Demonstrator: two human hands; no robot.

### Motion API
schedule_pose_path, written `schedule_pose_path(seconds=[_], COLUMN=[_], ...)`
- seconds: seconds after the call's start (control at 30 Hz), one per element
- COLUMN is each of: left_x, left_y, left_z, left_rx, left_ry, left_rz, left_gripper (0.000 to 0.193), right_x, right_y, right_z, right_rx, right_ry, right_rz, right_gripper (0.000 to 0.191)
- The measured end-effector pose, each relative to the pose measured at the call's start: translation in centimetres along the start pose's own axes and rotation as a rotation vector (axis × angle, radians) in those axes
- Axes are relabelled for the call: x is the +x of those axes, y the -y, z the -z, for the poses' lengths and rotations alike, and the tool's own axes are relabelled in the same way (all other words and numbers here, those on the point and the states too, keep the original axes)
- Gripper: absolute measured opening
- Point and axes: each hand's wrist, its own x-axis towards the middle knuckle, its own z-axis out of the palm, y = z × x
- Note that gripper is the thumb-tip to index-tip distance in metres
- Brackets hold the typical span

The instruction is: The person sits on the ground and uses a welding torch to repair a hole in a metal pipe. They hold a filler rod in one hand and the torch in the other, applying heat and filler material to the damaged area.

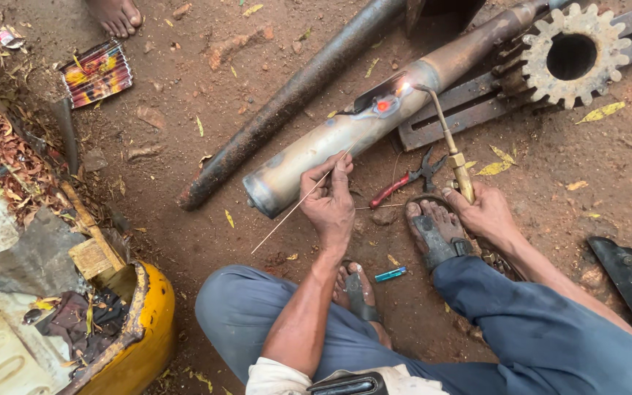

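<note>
Left hand (330, 205) pinches filler rod (298, 207); right hand (486, 212) angles torch (448, 139)

Left hand (330, 201) reaches forward, palm down, fingers pinched together, forearm bare. Right hand (486, 212) sits out to the side, fingers curled tight in a grip, wrist low.

Thin filler rod (298, 206), straight, bare wire, slanting from lower left up toward the pipe, brass-handled torch (453, 150), curved nozzle, tip at a glowing orange spot, long metal pipe (345, 135), discoloured grey-tan, possibly an exhaust section, lying diagonally on the dirt ground.
</note>
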Motion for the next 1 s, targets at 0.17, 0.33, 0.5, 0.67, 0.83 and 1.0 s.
schedule_pose_path(seconds=[0.17,0.33,0.5,0.67,0.83,1.0], left_x=[-0.3,-0.3,-0.3,-0.3,-0.4,-0.6], left_y=[0.0,-0.2,-0.6,-0.9,-0.6,-0.3], left_z=[-0.1,0.1,0.1,0.1,0.1,0.2], left_rx=[-0.016,0.026,0.025,0.023,0.029,0.03], left_ry=[0.0,0.006,0.008,0.002,0.0,-0.002], left_rz=[0.012,0.033,0.022,0.026,0.02,0.032], left_gripper=[0.013,0.013,0.013,0.012,0.012,0.011], right_x=[0.4,0.4,-0.1,-0.5,-0.1,0.3], right_y=[-0.2,-0.3,0.0,0.6,0.4,-0.3], right_z=[-0.2,-0.3,0.0,0.0,0.1,0.0], right_rx=[-0.063,-0.034,0.024,0.044,-0.042,-0.1], right_ry=[-0.011,0.015,0.044,0.019,0.014,0.009], right_rz=[-0.004,-0.045,-0.024,-0.002,0.018,-0.019], right_gripper=[0.044,0.042,0.046,0.043,0.042,0.044])
